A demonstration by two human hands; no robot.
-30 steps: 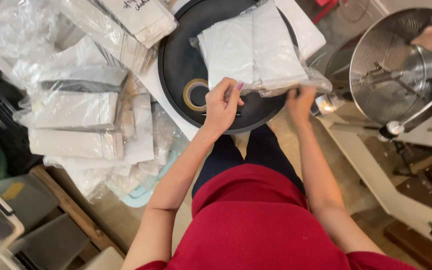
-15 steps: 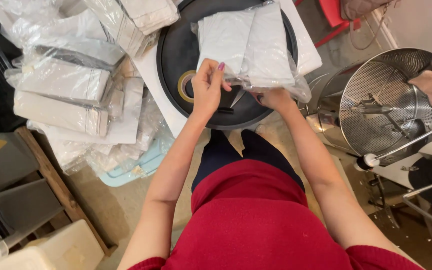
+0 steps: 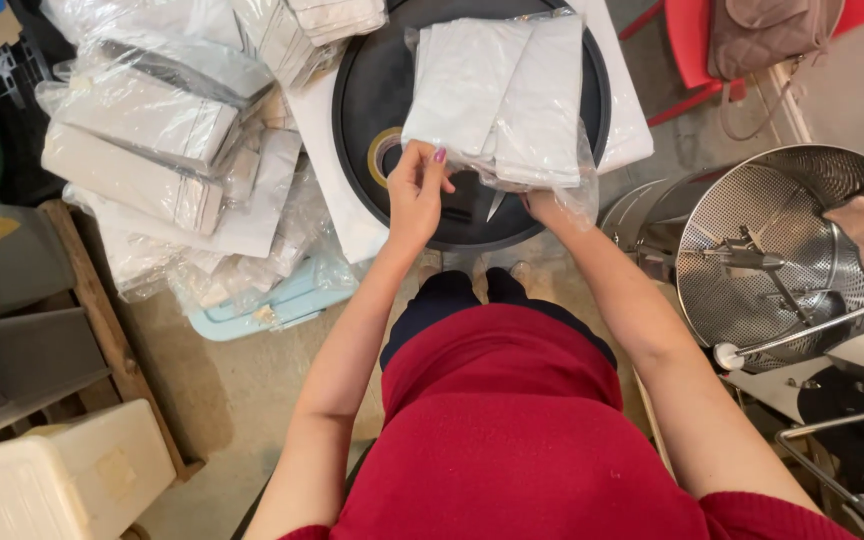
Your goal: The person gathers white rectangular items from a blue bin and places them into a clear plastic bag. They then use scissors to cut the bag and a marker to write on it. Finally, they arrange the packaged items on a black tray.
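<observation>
A clear plastic bundle of white flat bags [image 3: 497, 95] lies on a round black tray [image 3: 367, 80]. My left hand [image 3: 417, 185] pinches the near edge of the bundle's plastic wrap. My right hand [image 3: 542, 205] grips the wrap at the bundle's near right corner; its fingers are partly hidden under the plastic. A small blade tip [image 3: 493, 206] shows between the hands; which hand holds it I cannot tell. A roll of yellowish tape [image 3: 384, 155] rests on the tray just left of my left hand.
More wrapped bundles of white bags [image 3: 152, 130] pile up at the left over a light blue tray [image 3: 282, 300]. A perforated metal drum [image 3: 782, 250] stands at the right, a red chair [image 3: 712, 50] beyond it. Grey and white bins [image 3: 22, 350] sit lower left.
Both hands have shifted a little along the bundle's near edge, my right hand sliding under the plastic. The camera view has moved closer and to the left.
</observation>
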